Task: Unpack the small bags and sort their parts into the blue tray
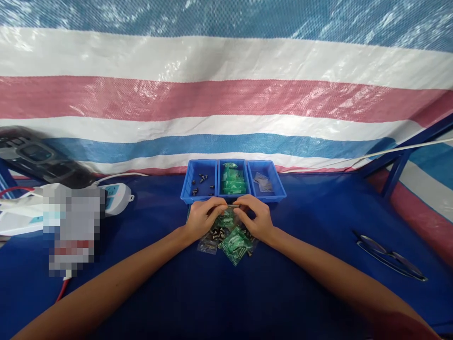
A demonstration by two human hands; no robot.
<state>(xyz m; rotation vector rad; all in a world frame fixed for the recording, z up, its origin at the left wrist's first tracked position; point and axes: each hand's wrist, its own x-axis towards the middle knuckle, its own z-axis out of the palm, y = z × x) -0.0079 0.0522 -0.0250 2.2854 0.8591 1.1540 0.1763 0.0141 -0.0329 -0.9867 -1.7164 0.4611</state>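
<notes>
My left hand (202, 218) and my right hand (257, 218) face each other in front of the bins, thumbs and fingertips pinched. Between them they grip the top edge of a small green-tinted plastic bag (227, 219); its contents are hard to make out. Under and in front of it lies another green plastic bag (235, 244) with screws or similar metal parts in it. Loose dark screws (218, 233) are heaped beside my left hand, next to a clear plastic bag (208, 244).
Three joined blue bins stand behind my hands: the left bin (198, 163) has several screws, the middle bin (231, 162) green bags, the right bin (279, 190) clear bags. Glasses (391, 255) lie at right. A white power strip (118, 198) and blurred-out object (76, 231) are at left.
</notes>
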